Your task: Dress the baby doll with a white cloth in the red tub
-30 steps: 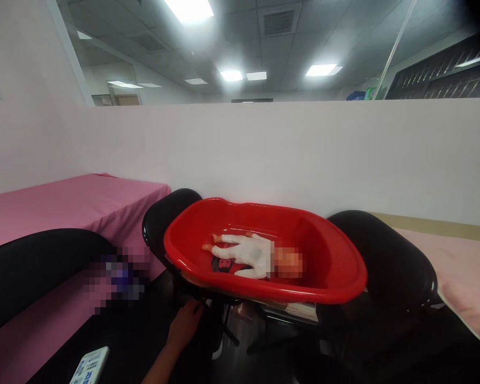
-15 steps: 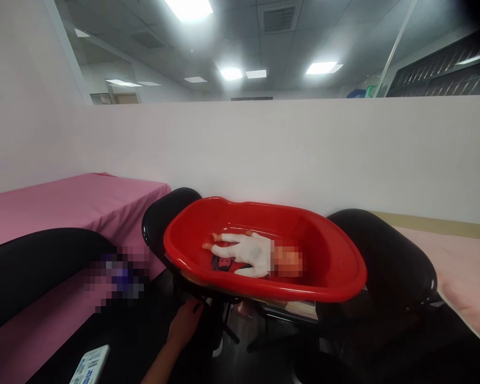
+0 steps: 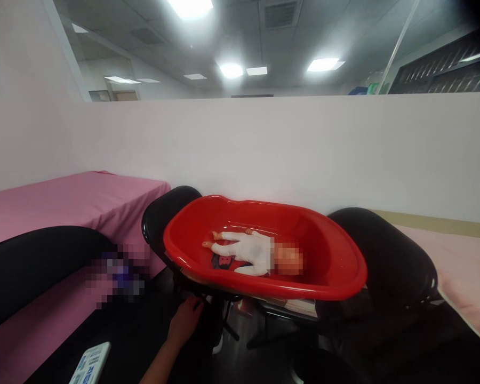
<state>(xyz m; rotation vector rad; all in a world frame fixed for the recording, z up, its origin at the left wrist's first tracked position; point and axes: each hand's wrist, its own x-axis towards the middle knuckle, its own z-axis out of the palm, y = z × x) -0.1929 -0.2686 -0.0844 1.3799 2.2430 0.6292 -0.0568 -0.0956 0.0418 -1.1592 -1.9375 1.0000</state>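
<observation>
My left hand [image 3: 186, 316] rests low in the view, below the left end of a red baby bathtub [image 3: 332, 290]. It lies on something dark that I cannot make out. Its fingers look slightly apart, with nothing seen in them. Inside the tub a baby doll [image 3: 256, 252] in a white suit lies on its back, head to the right and feet to the left. Under its legs is a dark and red printed patch [image 3: 224, 262] on the tub floor. No part of my right hand shows.
Black chairs [image 3: 378, 256] stand at both ends of the tub. A pink-covered table [image 3: 104, 192] is at left, a pale pink bed [image 3: 464, 266] at right. A white printed box [image 3: 91, 362] lies at lower left. A white wall [image 3: 264, 149] rises behind.
The view has tilted very slightly. My left hand, the doll and the tub stay in place.
</observation>
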